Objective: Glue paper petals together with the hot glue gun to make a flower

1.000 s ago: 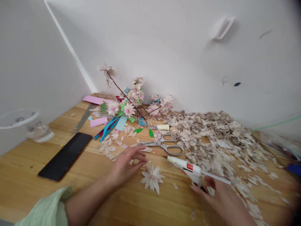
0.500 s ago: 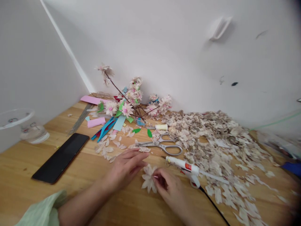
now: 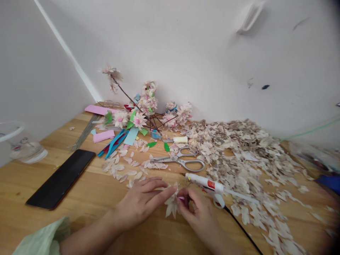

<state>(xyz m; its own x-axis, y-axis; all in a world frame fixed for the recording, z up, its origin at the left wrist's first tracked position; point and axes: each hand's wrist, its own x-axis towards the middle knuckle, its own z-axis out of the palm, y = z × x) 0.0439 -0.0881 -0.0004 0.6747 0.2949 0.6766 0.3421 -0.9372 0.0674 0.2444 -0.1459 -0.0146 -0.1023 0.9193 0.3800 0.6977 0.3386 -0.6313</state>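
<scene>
A pale paper flower [image 3: 171, 205] with a pink centre sits on the wooden table [image 3: 87, 198] between both hands. My left hand [image 3: 142, 202] reaches in from the left, its fingertips touching the flower's left petals. From the right, my right hand [image 3: 198, 212] pinches the flower at its centre with thumb and fingers. A white glue gun [image 3: 205, 184] lies on the table just behind my right hand, its black cord [image 3: 239, 228] trailing to the lower right.
Metal scissors [image 3: 180, 160] lie behind the glue gun. A big heap of pale husk scraps [image 3: 247, 156] covers the right side. Finished flowers on twigs [image 3: 143, 113], coloured paper strips [image 3: 117, 140], loose petals [image 3: 122, 170], a black phone [image 3: 60, 179] and a clear cup [image 3: 23, 148] sit left.
My right hand let go of the glue gun and moved left onto the flower. My left hand slid down to the flower's left side. The view shifted slightly.
</scene>
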